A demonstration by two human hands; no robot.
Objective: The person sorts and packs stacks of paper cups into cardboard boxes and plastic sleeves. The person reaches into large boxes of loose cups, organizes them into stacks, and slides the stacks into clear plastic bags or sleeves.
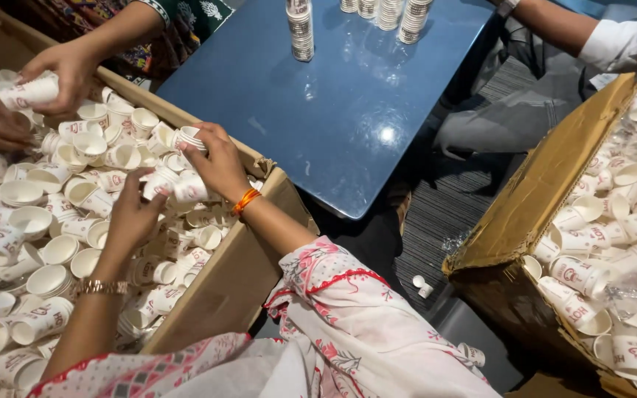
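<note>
Holding short cup stack — right hand grip closed round it; left hand pinching single cup.

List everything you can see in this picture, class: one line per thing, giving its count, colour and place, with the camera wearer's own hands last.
paper cups: too many to count, white with red print, loose in the left box
left box: one, brown cardboard, lower left
right box: one, brown cardboard, right edge, also full of cups
table: one, glossy blue, top centre
cup stacks: several, white, at the table's far edge
co-worker's hands: two, upper left, holding a cup stack
second co-worker's arm: one, top right
fallen cup: one, white, on the floor
left hand: one, touching a cup
right hand: one, grip on a short cup stack
</note>
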